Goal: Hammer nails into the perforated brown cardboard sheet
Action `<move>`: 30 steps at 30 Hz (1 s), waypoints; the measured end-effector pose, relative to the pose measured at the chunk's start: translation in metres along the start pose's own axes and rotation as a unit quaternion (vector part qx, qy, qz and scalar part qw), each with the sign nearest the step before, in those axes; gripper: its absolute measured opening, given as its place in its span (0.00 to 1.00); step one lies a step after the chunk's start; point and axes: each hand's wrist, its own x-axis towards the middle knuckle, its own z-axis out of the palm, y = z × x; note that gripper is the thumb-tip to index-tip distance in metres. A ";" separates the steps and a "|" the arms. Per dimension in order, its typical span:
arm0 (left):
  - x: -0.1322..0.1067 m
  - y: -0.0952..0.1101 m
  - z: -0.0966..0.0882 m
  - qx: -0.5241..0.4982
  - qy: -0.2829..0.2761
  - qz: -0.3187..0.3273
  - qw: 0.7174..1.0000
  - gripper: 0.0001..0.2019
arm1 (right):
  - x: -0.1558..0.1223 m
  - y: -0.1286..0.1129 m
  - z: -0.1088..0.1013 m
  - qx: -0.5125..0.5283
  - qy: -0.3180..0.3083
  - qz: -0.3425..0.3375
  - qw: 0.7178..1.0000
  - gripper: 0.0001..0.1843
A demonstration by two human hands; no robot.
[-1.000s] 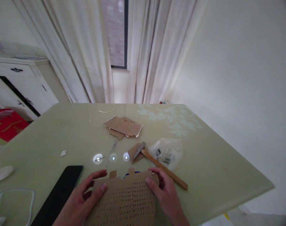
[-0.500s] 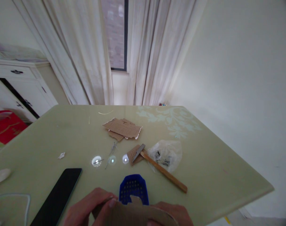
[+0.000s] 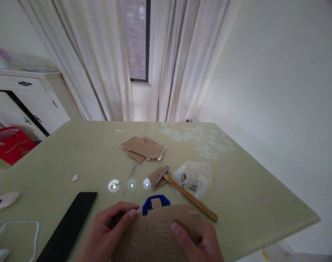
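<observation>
A piece of brown cardboard [image 3: 152, 233] with rows of small punched holes is held up at the bottom centre. My left hand [image 3: 111, 227] pinches its upper left corner between thumb and fingers. At the right edge, my right hand [image 3: 200, 238] grips it, thumb flat on the near face and fingers behind. Just beyond it lies a blue plastic basket [image 3: 166, 199], mostly hidden by the cardboard; a cardboard tab sticks up in front of it. A hammer [image 3: 193, 198] with a wooden handle lies to the right, its metal head on a small perforated cardboard piece [image 3: 153, 175].
Torn perforated cardboard pieces [image 3: 144, 147] are stacked farther back. Several thin nails [image 3: 132, 170] lie loose. A clear plastic bag [image 3: 201, 171] holds dark small pieces. On the left are a black phone [image 3: 67, 225], a white cable [image 3: 36, 236] and a paper scrap [image 3: 74, 177].
Both hands have raised the cardboard and tilted it, so its holed face now shows. It covers more of the blue basket. The view has shifted slightly.
</observation>
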 end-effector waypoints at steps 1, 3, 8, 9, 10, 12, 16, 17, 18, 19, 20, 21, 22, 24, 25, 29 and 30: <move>0.004 -0.002 -0.003 -0.002 0.005 -0.012 1.000 0.23 | 0.008 0.001 0.001 0.035 -0.017 0.008 0.999 0.25; 0.011 -0.006 -0.009 -0.015 0.013 -0.034 0.999 0.28 | 0.024 0.002 0.003 0.103 -0.093 0.017 0.990 0.22; 0.012 -0.018 -0.011 -0.121 -0.016 -0.116 0.986 0.33 | 0.046 0.009 0.001 0.170 -0.124 0.079 0.975 0.22; 0.010 -0.020 -0.009 -0.151 -0.022 -0.129 0.980 0.34 | 0.046 0.012 -0.001 0.177 -0.108 0.090 0.974 0.23; 0.008 -0.021 -0.007 -0.177 -0.025 -0.136 0.975 0.34 | 0.046 0.014 -0.003 0.184 -0.089 0.098 0.974 0.24; 0.004 -0.023 0.000 -0.204 -0.023 -0.132 0.970 0.35 | 0.046 0.020 -0.008 0.192 -0.053 0.105 0.974 0.25; -0.003 -0.022 0.020 -0.212 -0.007 -0.087 0.973 0.36 | 0.048 0.031 -0.019 0.195 0.002 0.106 0.975 0.24; -0.005 -0.023 0.025 -0.205 0.007 -0.066 0.977 0.35 | 0.049 0.034 -0.022 0.197 0.017 0.108 0.974 0.24; -0.007 -0.023 0.031 -0.189 0.026 -0.043 0.981 0.33 | 0.050 0.037 -0.025 0.199 0.032 0.110 0.973 0.24; -0.008 -0.025 0.036 -0.168 0.046 -0.020 0.984 0.32 | 0.051 0.040 -0.028 0.198 0.047 0.113 0.973 0.24; -0.010 -0.027 0.041 -0.145 0.062 -0.001 0.987 0.31 | 0.052 0.043 -0.031 0.194 0.062 0.116 0.972 0.24; -0.011 -0.029 0.045 -0.126 0.070 0.011 0.990 0.31 | 0.052 0.046 -0.034 0.188 0.073 0.117 0.972 0.25; -0.013 -0.031 0.049 -0.113 0.072 0.017 0.991 0.31 | 0.053 0.049 -0.036 0.183 0.083 0.117 0.973 0.25; -0.015 -0.036 0.055 -0.105 0.062 0.016 0.992 0.33 | 0.053 0.055 -0.041 0.175 0.099 0.115 0.973 0.26; -0.016 -0.038 0.058 -0.104 0.056 0.015 0.993 0.34 | 0.053 0.058 -0.043 0.172 0.105 0.113 0.973 0.26; -0.017 -0.043 0.065 -0.104 0.051 0.014 0.993 0.36 | 0.051 0.066 -0.046 0.171 0.110 0.124 0.971 0.28; -0.017 -0.043 0.067 -0.110 0.048 0.013 0.993 0.36 | 0.050 0.067 -0.046 0.175 0.108 0.130 0.970 0.29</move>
